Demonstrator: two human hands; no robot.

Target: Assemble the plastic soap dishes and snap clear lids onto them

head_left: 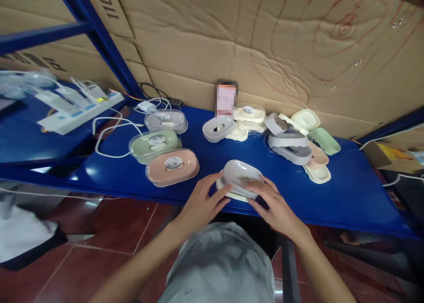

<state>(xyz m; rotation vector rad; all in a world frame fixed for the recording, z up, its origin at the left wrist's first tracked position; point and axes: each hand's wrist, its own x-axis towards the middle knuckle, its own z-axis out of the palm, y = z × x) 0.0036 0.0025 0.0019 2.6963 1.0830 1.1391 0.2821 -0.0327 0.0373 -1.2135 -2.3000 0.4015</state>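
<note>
A light grey oval soap dish (239, 172) sits over a cream base (236, 197) at the table's front edge. My left hand (206, 196) grips its left side, fingers bent round the rim. On the right side, my right hand (272, 200) holds the same dish, with fingertips over its rim and inside. To the left lie a pink soap dish (172, 166), a green soap dish (155, 146) and a grey soap dish (167, 121), each under a see-through lid with a round label. How the grey dish and cream base fit together is partly hidden by my fingers.
Loose grey, cream, pink and green soap dish parts (291, 148) are heaped at the right of the blue table (212, 157). A phone (226, 97) leans on the cardboard wall (185, 42). White cables (109, 137) and a power strip (82, 113) lie left.
</note>
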